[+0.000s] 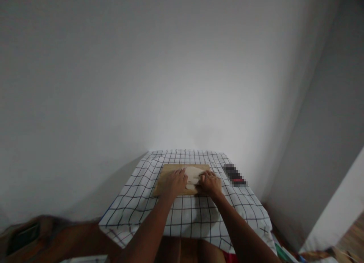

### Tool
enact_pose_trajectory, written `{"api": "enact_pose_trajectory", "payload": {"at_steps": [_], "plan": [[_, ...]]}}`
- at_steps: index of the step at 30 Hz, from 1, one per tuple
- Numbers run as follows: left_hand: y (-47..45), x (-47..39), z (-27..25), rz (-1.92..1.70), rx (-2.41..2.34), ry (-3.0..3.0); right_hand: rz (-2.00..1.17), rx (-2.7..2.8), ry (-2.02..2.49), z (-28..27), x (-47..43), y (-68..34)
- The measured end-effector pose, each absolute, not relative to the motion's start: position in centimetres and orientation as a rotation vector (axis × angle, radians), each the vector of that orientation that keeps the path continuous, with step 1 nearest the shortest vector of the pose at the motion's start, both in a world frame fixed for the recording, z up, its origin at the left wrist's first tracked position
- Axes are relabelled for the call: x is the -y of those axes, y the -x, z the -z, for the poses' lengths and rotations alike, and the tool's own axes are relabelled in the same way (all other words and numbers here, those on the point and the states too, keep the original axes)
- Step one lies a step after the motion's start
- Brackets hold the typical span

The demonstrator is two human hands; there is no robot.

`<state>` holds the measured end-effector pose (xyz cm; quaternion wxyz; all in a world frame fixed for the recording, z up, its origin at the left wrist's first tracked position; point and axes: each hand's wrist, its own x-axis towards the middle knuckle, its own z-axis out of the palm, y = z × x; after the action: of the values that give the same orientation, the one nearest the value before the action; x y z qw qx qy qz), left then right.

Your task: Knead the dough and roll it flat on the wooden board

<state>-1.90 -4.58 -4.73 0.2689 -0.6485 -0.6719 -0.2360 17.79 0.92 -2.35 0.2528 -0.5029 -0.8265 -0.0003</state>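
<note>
A wooden board (165, 176) lies on the checked cloth in front of me. On it is a pale, flat, soft-looking piece (193, 173), perhaps dough; its near edge looks uneven or folded. My left hand (178, 181) rests at the piece's left side, palm down, with fingers stretched forward. At the right side, my right hand (211, 182) has its fingers bent and closed around the edge of the piece. The undersides of both hands are hidden.
A white tablecloth (182, 217) with dark grid lines covers the small table, which stands against a pale wall (182, 84). A pixelated dark and red item (235, 175) lies to the right of the board. My legs are below the near edge.
</note>
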Motion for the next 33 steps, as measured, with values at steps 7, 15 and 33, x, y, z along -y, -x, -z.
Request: {"api": "enact_pose_trajectory", "payload": {"at_steps": [7,15,33], "plan": [[1.6,5.3,4.7,0.631,1.839,1.757,-0.013,2.270,1.377,2.4,-0.5,-17.9],[1.5,5.8,4.3,0.605,1.924,1.801,0.010,2.282,1.388,1.9,0.3,-18.0],[1.3,5.0,3.1,0.563,2.050,1.808,-0.023,2.275,1.395,2.1,-0.8,-17.6]]}}
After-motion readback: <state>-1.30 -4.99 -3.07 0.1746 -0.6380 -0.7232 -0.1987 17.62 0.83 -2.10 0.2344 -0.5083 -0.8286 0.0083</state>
